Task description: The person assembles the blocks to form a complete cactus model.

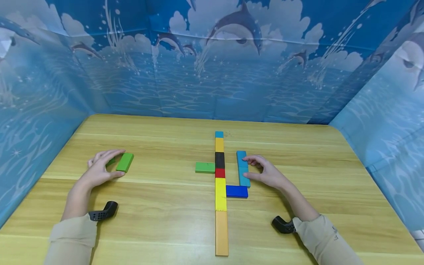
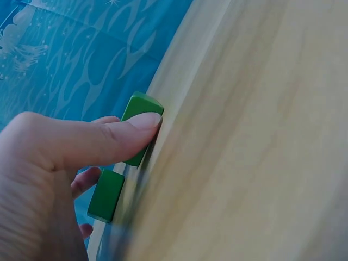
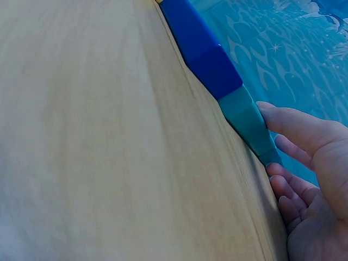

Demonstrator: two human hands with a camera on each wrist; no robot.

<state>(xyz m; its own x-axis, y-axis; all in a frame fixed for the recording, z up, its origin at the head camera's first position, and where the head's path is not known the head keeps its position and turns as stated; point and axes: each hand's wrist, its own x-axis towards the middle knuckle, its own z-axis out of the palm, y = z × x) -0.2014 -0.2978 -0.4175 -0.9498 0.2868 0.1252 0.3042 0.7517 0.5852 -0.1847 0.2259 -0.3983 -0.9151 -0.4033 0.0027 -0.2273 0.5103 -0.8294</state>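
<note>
At the left of the head view, my left hand (image 1: 99,169) pinches a green block (image 1: 125,162) between thumb and index finger. A second green block (image 2: 106,196) lies under that hand, mostly hidden in the head view. On the right, my right hand (image 1: 266,171) has its thumb and fingertips against the right side of two light blue blocks, the farther one (image 1: 240,157) and the nearer one (image 1: 244,178), which lie end to end. The nearer light blue block meets a dark blue block (image 1: 236,191); in the right wrist view the thumb touches the light blue block (image 3: 246,117).
A straight row of flat blocks runs down the table (image 1: 159,221): light blue, orange, black (image 1: 220,160), red (image 1: 220,173), yellow (image 1: 221,194) and light orange (image 1: 221,232). Another green block (image 1: 205,167) juts left from it. A dolphin-print curtain (image 1: 185,88) surrounds the back and sides.
</note>
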